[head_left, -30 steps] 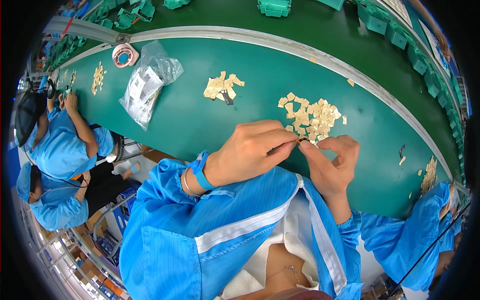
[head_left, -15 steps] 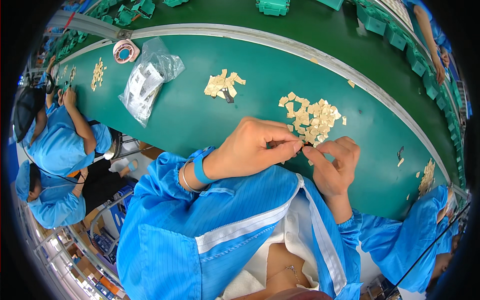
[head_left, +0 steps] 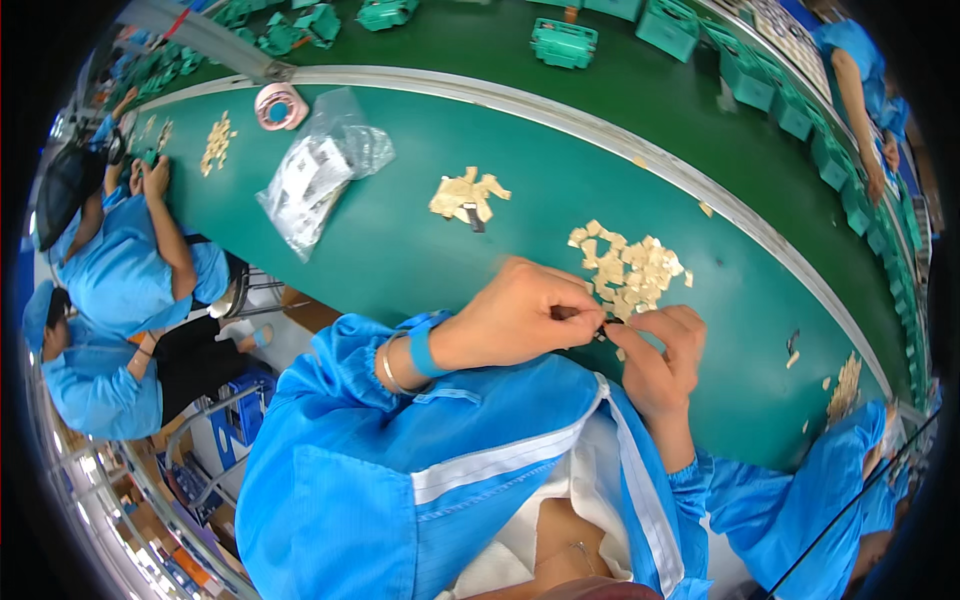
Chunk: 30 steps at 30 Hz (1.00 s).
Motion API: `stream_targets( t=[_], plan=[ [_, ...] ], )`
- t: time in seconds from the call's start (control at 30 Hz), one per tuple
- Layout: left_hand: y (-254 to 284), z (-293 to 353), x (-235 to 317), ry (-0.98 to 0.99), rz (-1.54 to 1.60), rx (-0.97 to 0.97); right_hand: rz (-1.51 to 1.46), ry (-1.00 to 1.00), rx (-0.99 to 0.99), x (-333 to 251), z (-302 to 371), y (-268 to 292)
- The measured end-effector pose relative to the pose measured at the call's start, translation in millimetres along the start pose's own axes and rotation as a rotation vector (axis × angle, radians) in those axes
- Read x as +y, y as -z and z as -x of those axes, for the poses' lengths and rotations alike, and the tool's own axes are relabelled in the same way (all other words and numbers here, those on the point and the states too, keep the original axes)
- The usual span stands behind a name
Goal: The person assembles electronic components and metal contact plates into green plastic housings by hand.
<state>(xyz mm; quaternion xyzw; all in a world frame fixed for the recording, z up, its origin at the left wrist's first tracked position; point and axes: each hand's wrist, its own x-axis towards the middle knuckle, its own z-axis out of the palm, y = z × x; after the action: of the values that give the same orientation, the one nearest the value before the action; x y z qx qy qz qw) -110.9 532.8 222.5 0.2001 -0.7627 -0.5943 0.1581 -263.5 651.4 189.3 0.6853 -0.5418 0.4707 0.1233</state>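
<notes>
My left hand (head_left: 525, 315) and my right hand (head_left: 662, 360) meet fingertip to fingertip at the table's near side. A tiny black piece (head_left: 610, 326) shows between them; its exact kind is too small to make out. Thumb and index finger are pinched together on both hands, partly covering it. Just beyond the fingertips lies a heap of small cream-coloured paper-like bits (head_left: 640, 272). A smaller group of cream scraps (head_left: 460, 192), with a black strip (head_left: 474, 218) on it, sits farther left.
On the green table (head_left: 400, 250) are a clear plastic bag (head_left: 315, 185) of white-labelled items and a pink-white tape roll (head_left: 280, 107). A metal rail (head_left: 560, 122) separates a conveyor with green cases (head_left: 564, 43). Co-workers in blue (head_left: 130, 265) sit left; another blue sleeve (head_left: 815, 490) is at right.
The whole scene has shifted slightly down in the picture, as the head view moved. Both hands stay together at the tiny black piece; the left fingers have curled in more.
</notes>
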Motion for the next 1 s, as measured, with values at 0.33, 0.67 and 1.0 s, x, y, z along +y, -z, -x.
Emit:
stream_targets(
  t=[0.33,0.67,1.0],
  plan=[
    [-9.3,-27.5,-37.0,-0.18,-0.394,0.218,-0.232,-0.538,0.162,-2.3,-7.5,10.6],
    [-7.4,-37.7,-13.8,-0.328,-0.447,0.137,-0.428,-0.856,0.17,1.3,-0.8,17.9],
    [-28.5,-29.8,-3.3,-0.242,-0.246,0.17,-0.37,-0.765,0.083,-4.0,-1.8,25.7]
  ],
)
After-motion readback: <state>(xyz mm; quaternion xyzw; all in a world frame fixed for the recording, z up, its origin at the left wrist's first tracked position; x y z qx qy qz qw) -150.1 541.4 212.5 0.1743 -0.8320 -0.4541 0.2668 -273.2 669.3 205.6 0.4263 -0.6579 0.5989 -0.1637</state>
